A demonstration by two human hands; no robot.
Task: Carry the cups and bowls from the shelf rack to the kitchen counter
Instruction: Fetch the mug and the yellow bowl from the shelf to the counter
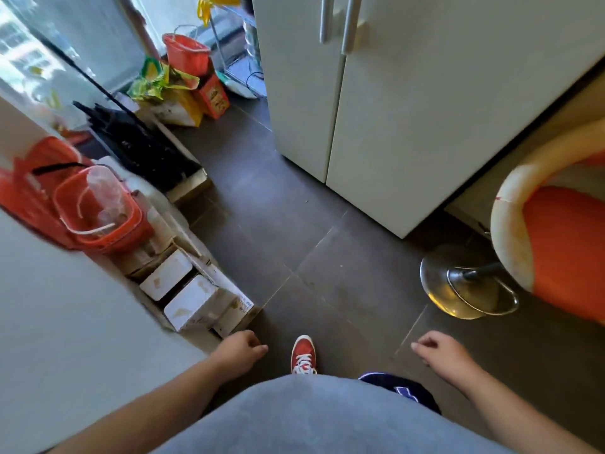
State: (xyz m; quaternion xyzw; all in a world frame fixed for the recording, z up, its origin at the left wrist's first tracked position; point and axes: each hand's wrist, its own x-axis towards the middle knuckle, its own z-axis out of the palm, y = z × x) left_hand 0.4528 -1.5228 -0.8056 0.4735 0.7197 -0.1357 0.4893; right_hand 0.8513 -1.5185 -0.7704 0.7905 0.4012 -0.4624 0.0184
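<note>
No cup, bowl, shelf rack or kitchen counter shows in this view. I look down at a dark tiled floor [294, 224]. My left hand [240, 350] hangs low at the left with its fingers loosely curled and nothing in it. At the right, my right hand [442, 350] is also empty, fingers loosely bent and slightly apart. Between the two hands my red shoe [303, 354] stands on the tiles.
A white two-door fridge [393, 109] stands ahead on the right. An orange bar stool [556, 244] with a chrome base [465, 286] is at the right. Along the left wall lie white boxes [193, 290], red baskets [98, 211] and bags [170, 90].
</note>
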